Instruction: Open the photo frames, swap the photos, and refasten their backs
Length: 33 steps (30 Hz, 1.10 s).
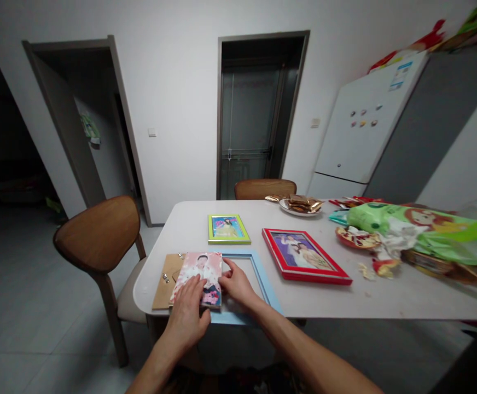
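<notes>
Your two hands are at the lower centre of the frame, both on the pink portrait photo (pixel 201 264), which lies near the front edge of the pale desk (pixel 304 302). Your left hand (pixel 187 312) is palm down with the fingers mostly straight and loosely spread, resting over the lower part of the photo rather than gripping it. Your right hand (pixel 236 282) has its fingers half curled, thumb and fingertips at the photo's right edge; you cannot tell from this angle whether they pinch it.

Under the photo's left side you have a brown backing board (pixel 160 298) with small metal clips (pixel 165 278). To its right, partly behind your right hand and forearm, lies a light-blue frame (pixel 240 318), its middle showing pale.

Just above the photo in the picture, you see a lime-green frame (pixel 229 241) lying flat with a picture in it. Right of centre lies a thick red frame (pixel 316 277), also with a picture inside. Further right on the desk are a plate (pixel 301 213) of shiny wrapped packets (pixel 300 203) and a large green bag (pixel 439 241). A wooden chair (pixel 99 235) stands at centre left.
</notes>
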Motion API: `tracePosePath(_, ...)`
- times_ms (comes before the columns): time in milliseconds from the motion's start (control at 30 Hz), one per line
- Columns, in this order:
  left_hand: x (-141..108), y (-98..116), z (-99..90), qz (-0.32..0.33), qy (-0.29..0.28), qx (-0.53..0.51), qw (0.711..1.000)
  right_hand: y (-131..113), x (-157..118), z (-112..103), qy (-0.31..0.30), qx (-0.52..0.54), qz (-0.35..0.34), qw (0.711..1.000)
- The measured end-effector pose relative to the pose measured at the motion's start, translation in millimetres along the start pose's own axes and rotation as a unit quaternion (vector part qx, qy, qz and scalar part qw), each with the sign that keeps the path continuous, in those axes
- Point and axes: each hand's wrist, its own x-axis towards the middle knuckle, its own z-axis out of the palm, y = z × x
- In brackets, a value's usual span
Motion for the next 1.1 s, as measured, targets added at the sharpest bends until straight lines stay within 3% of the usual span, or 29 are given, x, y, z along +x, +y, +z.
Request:
tracePosePath(67, 5.1, 2.8, 4.2, 0.004, 0.023, -0.005, 1.0, -10.2, 2.1, 9.7, 0.011, 0.079, -0.018, 0.997)
tracePosePath(200, 18.9, 9.0, 3.0, 0.011, 0.127, -0.077, 0.989, -46.6, -6.8, 12.4, 0.022, 0.183, -0.096, 0.978)
tracePosePath(300, 28.1, 18.6, -3.8, -0.025, 0.179, -0.183, 0.966, -59.8, -15.0, 8.4, -0.01, 0.215, -0.084, 0.973)
tracePosePath(367, 31.6, 27.8, -6.8, -0.082, 0.204, -0.255, 0.942, -52.5, -16.4, 4.1, 0.0, 0.191, -0.057, 0.98)
tracePosePath(500, 32.6, 44.2, -4.7, -0.178, 0.23, -0.394, 0.872, -15.8, -9.3, -8.1, 0.081, 0.114, 0.033, 0.99)
tracePosePath(567, 32.7, 44.7, -2.8, -0.186, 0.243, -0.42, 0.855, 0.0, -4.8, -14.6, 0.084, 0.08, 0.074, 0.99)
tracePosePath(667, 36.4, 33.2, -5.1, -0.185, 0.285, -0.428, 0.838, 9.6, -2.6, -21.2, 0.074, 0.022, 0.068, 0.995)
tracePosePath(733, 40.8, 24.6, -9.3, -0.206, 0.311, -0.464, 0.803, 6.6, -4.8, -21.6, 0.052, 0.035, 0.071, 0.995)
tracePosePath(800, 44.4, 23.3, -12.4, -0.232, 0.318, -0.538, 0.745, -1.8, -8.7, -18.6, 0.024, 0.099, 0.091, 0.991)
tracePosePath(900, 43.2, 37.0, -8.9, -0.24, 0.272, -0.646, 0.672, -16.2, -13.8, -13.8, 0.004, 0.216, 0.105, 0.971)
tracePosePath(933, 41.0, 42.6, -5.7, -0.237, 0.248, -0.662, 0.666, -19.4, -14.5, -14.4, 0.01, 0.246, 0.104, 0.964)
tracePosePath(1000, 35.6, 49.1, 1.6, -0.231, 0.202, -0.663, 0.683, -21.3, -14.0, -21.5, 0.042, 0.27, 0.098, 0.957)
tracePosePath(1100, 28.2, 41.9, 8.8, -0.234, 0.164, -0.592, 0.753, -12.2, -9.7, -45.4, 0.076, 0.223, 0.111, 0.965)
